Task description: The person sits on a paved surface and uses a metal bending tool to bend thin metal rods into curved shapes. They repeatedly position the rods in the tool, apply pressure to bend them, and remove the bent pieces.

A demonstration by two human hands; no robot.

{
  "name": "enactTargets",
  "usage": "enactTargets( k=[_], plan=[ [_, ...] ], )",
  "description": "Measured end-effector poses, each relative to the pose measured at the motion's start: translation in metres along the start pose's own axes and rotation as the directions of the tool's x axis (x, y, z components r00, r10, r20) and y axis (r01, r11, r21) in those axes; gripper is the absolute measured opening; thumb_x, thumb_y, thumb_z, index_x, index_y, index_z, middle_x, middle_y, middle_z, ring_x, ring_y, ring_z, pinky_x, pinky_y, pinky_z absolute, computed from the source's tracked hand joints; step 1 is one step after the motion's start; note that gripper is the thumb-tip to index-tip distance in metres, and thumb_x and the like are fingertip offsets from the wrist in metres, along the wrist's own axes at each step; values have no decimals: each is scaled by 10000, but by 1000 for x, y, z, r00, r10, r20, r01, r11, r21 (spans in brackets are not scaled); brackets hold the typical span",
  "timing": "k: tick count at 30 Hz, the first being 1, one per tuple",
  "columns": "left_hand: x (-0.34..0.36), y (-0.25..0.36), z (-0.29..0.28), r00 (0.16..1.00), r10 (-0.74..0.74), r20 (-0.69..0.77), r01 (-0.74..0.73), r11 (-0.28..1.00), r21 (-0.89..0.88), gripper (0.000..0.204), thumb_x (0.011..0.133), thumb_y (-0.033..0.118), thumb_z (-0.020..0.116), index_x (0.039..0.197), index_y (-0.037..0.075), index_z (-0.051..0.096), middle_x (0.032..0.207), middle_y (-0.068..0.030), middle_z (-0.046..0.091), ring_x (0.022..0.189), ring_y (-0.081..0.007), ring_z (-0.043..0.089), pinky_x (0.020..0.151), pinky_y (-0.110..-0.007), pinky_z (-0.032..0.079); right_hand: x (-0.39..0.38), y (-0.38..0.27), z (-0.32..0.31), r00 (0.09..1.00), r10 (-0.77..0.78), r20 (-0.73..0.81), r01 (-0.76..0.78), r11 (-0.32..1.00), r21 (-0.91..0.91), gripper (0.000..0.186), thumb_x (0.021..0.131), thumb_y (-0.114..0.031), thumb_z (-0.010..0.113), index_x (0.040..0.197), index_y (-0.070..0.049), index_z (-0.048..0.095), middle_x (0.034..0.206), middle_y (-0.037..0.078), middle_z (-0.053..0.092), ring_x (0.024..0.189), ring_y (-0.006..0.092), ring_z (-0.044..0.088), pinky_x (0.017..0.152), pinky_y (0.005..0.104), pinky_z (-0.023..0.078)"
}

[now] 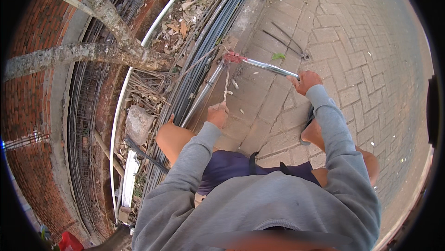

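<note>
"Brick-patterned paving (343, 51) below, and that left hand (218, 114) is closed around a thin rod (226, 86)!"

"Right hand (307, 81)?"

"Fingers wrapped round the end of a silver handle (271, 68). Further out, the cutter's red head (235, 57) sits at the rod's far end, beside the dark bars (221, 30)."

"How's it best done?"

"I'd seat the rod squarely, brace the other handle (204, 93), press steadily, left fingers well clear."

You're outside in plain daylight, pavers (366, 70) underfoot, laid kinda zigzag off to your right. Over on your left there's red brickwork (28, 172) with a pale concrete band (59, 107) along it, then a strip of dry leaves (183, 29) and a blotchy forked tree (132, 55).
</note>
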State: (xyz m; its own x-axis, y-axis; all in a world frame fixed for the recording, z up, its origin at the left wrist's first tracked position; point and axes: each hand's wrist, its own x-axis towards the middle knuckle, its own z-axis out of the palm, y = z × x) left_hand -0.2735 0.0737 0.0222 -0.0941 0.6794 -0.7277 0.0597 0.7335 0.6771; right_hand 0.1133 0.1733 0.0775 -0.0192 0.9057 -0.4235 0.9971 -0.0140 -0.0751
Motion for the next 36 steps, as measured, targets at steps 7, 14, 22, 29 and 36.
enactTargets(
  k=[7,14,22,29,36],
  plan=[
    [6,19,-58,938,-99,333,167,969,-181,354,1143,322,536,917,64,626,601,38,429,434,-80,321,401,-277,242,-45,-40,6,987,157,17,-158,986,52,792,1016,-742,485,1119,-9,767,1013,236,768,1013,415,745,914,514,581],
    [1,-6,-34,965,-2,264,88,946,-312,312,1139,288,545,953,55,639,604,55,420,442,-56,307,407,-275,217,-16,-18,3,994,106,27,-106,994,-25,836,989,-793,482,1164,-23,757,1008,245,762,1018,419,736,921,515,573],
    [8,-22,-5,974,224,-39,-225,973,-47,287,1071,178,606,851,29,716,661,24,541,592,-86,462,544,-308,361,12,10,-10,992,-13,-122,18,999,41,750,976,-764,545,1133,-73,794,896,224,755,927,441,726,859,536,560],
    [8,-25,8,968,223,-113,-226,974,-14,287,1043,151,645,815,1,733,703,-8,610,688,-124,545,655,-333,457,-2,13,18,977,-6,-212,61,965,256,676,971,-707,608,971,-59,799,829,242,729,840,468,704,770,551,536],
    [23,-37,2,966,249,-77,-251,968,-22,293,1035,156,640,805,-3,726,685,-26,619,683,-136,557,648,-344,461,-10,14,28,988,-27,-155,60,975,213,717,972,-723,600,933,-32,787,816,258,723,817,482,702,761,549,540]
  ],
)
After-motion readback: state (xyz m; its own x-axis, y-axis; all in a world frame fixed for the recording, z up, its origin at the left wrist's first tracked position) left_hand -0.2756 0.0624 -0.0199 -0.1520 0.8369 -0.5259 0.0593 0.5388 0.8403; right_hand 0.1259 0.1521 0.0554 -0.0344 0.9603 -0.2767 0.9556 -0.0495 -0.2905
